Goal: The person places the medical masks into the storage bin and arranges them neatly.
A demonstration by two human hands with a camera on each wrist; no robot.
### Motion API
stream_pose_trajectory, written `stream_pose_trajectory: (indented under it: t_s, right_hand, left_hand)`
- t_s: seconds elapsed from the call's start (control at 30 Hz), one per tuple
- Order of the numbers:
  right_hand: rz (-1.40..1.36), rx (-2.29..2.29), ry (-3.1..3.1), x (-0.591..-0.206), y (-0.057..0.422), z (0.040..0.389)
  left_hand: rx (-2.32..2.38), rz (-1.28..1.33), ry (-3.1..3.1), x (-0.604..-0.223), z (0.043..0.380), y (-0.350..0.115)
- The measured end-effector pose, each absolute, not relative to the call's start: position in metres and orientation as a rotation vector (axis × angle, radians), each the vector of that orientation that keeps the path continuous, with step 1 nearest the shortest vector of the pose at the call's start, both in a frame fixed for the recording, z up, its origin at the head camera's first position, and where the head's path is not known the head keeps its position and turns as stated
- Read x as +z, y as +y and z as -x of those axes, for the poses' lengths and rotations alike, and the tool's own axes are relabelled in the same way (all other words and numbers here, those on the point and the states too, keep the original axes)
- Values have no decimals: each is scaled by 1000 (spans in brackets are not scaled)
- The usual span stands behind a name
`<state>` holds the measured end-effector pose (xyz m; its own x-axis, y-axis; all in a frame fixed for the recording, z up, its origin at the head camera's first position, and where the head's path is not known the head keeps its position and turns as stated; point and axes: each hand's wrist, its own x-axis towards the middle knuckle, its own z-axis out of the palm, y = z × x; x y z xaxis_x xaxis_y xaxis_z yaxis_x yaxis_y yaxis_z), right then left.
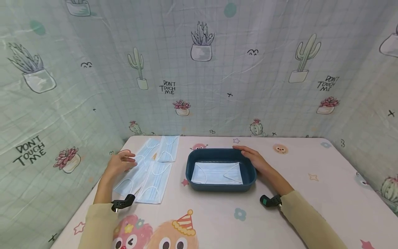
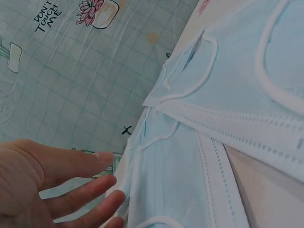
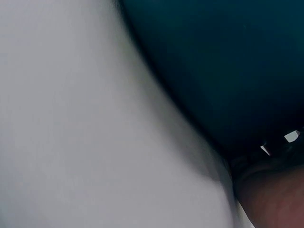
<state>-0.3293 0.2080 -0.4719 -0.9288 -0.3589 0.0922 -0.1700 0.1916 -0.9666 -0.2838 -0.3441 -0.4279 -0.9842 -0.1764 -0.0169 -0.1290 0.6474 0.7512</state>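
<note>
Several light-blue face masks [image 1: 154, 182] with white ear loops lie partly overlapping on the left of the table. Over their left edge hovers my left hand [image 1: 120, 164], its fingers loosely bent and holding nothing; the left wrist view shows the fingers beside a mask [image 2: 175, 185]. A dark blue rectangular box [image 1: 220, 187] stands at the middle, with a face mask [image 1: 217, 173] lying flat inside. My right hand [image 1: 256, 162] rests against the box's back right corner, fingers stretched along the rim. Its thumb is hidden. The right wrist view is dark, mostly the box's side.
A pale table cover [image 1: 214, 221] with printed cartoon figures and stars lies under everything. Behind and on both sides hangs a grey-green curtain [image 1: 230, 114] printed with cacti. A dark wrist camera [image 1: 123, 203] sits on the left wrist, another [image 1: 269, 201] on the right.
</note>
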Motion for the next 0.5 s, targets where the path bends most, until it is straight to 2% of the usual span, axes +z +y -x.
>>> stream_pose_trajectory:
  t_s: [0.2, 0.5]
  right_hand:
    - [496, -1813, 2307, -473, 210, 330]
    - [498, -1817, 2311, -473, 209, 331]
  left_hand:
    - [-1119, -248, -2887, -429, 280, -344]
    - [-1067, -394, -2934, -438, 281, -356]
